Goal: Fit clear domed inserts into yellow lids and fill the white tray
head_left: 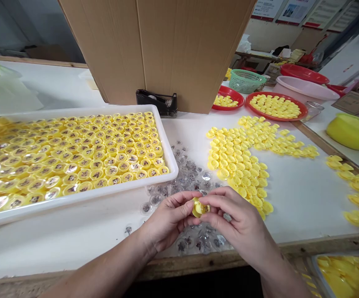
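Between my two hands is a small yellow plastic piece [198, 207]. My left hand [175, 215] pinches it from the left with thumb and fingers. My right hand [233, 217] has its fingertips closed on the piece's right side. Beneath and around the hands lie many clear round discs [195, 244] with dark prints. To the left, a white tray [171, 165] holds rows of yellow round pieces with printed faces. Right of the hands, loose yellow pieces [235, 159] are spread on the white table [294, 198].
A cardboard sheet [167, 49] stands behind a black tape dispenser [157, 102]. At the back right are red plates [303, 111] of yellow pieces, a green basket [244, 81] and a pink basin [306, 89]. A container of yellow pieces [347, 275] sits at lower right.
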`<act>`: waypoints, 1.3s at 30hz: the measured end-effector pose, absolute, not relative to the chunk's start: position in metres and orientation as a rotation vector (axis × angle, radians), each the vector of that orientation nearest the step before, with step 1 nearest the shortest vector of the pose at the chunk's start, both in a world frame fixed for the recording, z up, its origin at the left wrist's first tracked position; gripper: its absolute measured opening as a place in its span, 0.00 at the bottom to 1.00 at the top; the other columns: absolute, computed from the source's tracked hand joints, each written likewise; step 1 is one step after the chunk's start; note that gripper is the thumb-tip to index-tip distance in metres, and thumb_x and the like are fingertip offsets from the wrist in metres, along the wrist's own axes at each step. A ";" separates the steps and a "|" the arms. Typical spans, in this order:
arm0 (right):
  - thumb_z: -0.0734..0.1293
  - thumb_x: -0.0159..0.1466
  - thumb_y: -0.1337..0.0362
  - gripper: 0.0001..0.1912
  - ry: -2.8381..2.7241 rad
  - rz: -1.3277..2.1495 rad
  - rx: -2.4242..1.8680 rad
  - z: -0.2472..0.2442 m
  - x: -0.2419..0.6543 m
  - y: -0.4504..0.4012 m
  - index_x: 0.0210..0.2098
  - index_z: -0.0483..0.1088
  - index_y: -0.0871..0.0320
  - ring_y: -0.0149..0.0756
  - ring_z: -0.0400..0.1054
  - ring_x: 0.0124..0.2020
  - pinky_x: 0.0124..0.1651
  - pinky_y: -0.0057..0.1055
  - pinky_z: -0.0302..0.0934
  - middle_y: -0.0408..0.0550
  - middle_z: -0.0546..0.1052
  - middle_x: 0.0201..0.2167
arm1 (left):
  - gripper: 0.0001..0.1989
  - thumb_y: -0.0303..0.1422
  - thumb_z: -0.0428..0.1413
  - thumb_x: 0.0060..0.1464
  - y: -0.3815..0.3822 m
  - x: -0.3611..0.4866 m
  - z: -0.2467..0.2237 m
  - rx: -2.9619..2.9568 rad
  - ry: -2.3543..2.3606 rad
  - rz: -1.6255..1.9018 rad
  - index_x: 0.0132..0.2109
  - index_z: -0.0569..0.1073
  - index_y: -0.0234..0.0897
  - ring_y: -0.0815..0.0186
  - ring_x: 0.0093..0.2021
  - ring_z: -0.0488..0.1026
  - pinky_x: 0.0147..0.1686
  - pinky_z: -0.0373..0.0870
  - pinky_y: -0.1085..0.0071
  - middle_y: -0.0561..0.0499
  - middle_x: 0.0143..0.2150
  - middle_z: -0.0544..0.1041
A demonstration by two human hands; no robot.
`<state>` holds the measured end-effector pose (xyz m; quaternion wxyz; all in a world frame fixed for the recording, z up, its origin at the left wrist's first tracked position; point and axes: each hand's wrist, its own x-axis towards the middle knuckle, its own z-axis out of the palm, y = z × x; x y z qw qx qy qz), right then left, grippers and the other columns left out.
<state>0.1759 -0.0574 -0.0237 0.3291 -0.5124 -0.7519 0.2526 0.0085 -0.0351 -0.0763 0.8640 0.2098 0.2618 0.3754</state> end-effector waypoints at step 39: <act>0.66 0.61 0.70 0.13 -2.054 0.427 -1.339 -0.024 0.169 -0.058 0.45 0.69 0.53 0.37 0.69 0.42 0.44 0.32 0.66 0.47 0.73 0.43 | 0.18 0.29 0.64 0.47 -0.036 0.009 -0.072 0.402 0.563 0.866 0.47 0.75 0.35 0.65 0.40 0.75 0.41 0.70 0.71 0.46 0.40 0.78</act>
